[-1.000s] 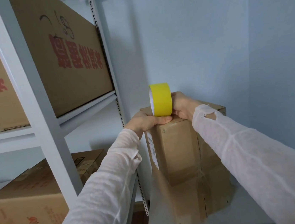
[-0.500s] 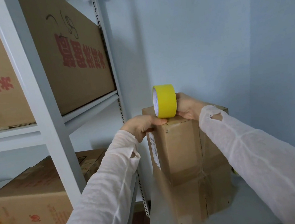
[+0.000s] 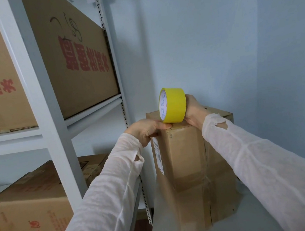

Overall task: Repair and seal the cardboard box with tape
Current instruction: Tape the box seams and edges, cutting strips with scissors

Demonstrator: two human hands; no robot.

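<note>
A tall brown cardboard box [image 3: 188,161] stands on a grey cabinet top [image 3: 238,225], with old clear tape wrinkled round its lower half. A roll of yellow tape [image 3: 173,107] stands on edge on the box's top near corner. My right hand [image 3: 195,110] grips the roll from the right side. My left hand [image 3: 147,130] holds the box's top left edge, its thumb pressing on the top just under the roll. The box's top face is mostly hidden from this angle.
A white metal shelf rack [image 3: 55,146] stands close on the left, holding large cardboard boxes [image 3: 76,63] with red print above and another box [image 3: 31,211] below. Pale blue walls [image 3: 215,40] close in behind and to the right.
The roll has tilted slightly, showing more of its white inner core on the left side. Both hands keep their hold; the view has shifted a little.
</note>
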